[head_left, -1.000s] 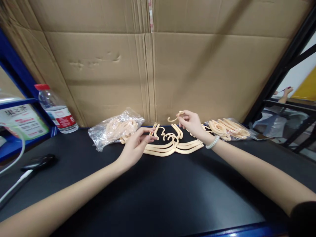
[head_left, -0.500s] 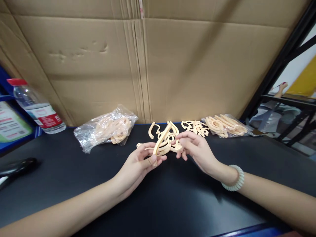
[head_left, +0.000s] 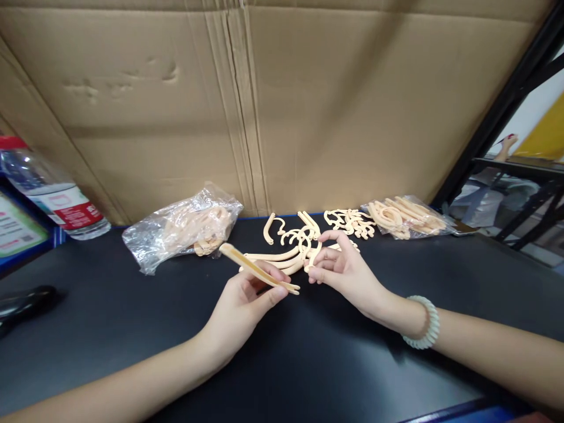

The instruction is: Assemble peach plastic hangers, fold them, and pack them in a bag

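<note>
Between the thumb and fingers of my left hand (head_left: 251, 299) is a long pale wooden strip (head_left: 247, 264), its far end pointing up and left. My right hand (head_left: 346, 267) pinches a small curved wooden piece (head_left: 314, 256) just right of it. Behind both hands a loose group of pale curved pieces (head_left: 277, 256) lies on the black table (head_left: 308, 364). Farther back right is a heap of small wavy pieces (head_left: 350, 222). My right wrist wears a pale green bead bracelet (head_left: 426, 322).
A clear bag of wooden pieces (head_left: 185, 229) lies back left, another bag (head_left: 405, 217) back right. A red-capped bottle (head_left: 66, 202) and a black object (head_left: 26, 304) are at the left. Cardboard (head_left: 352, 106) stands behind. Beyond the rack, a person's hand (head_left: 509, 143) shows.
The strip in my left hand has swung from pointing up and right to pointing up and left. My right fingers have closed on the small curved piece. The view has shifted slightly.
</note>
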Available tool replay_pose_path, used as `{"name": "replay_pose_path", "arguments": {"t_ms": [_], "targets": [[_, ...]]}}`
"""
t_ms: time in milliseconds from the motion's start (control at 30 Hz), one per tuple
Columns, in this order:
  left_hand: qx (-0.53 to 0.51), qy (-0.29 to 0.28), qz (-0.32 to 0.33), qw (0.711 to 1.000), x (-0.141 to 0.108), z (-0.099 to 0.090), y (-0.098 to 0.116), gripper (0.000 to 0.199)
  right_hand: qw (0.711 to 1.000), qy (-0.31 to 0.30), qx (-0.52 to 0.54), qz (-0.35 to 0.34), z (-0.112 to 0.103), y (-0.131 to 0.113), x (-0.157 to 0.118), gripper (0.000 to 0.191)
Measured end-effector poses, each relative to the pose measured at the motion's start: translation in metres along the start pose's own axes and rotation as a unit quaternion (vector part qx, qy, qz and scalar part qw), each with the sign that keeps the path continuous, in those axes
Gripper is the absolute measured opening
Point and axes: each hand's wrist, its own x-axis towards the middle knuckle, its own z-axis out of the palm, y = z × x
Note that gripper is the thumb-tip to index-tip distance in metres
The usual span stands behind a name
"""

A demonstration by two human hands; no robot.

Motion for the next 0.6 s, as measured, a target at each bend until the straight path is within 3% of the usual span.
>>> {"name": "replay_pose_path", "arguments": {"t_ms": [167,200,333,600], "targets": [[0.045,0.010,0.012,0.999,0.0007,0.0006,-0.0004,0.016,1.000,-0.008,0.025,0.012,0.0016,-0.0025,-0.0001,0.072],[0.047,0.011,0.010,0.999,0.0009,0.0007,-0.0006,0.016,0.999,-0.017,0.022,0.015,0.0020,-0.0029,0.0000,0.067],[0.050,0.008,0.009,0.999,0.0009,0.0011,-0.0005,0.016,0.997,-0.068,-0.017,0.017,0.0035,-0.0018,0.0000,0.014],[0.057,0.015,0.026,0.998,0.0004,0.0013,0.0006,0.013,0.995,-0.097,-0.017,-0.007,0.0077,0.0000,-0.0030,0.009]]}}
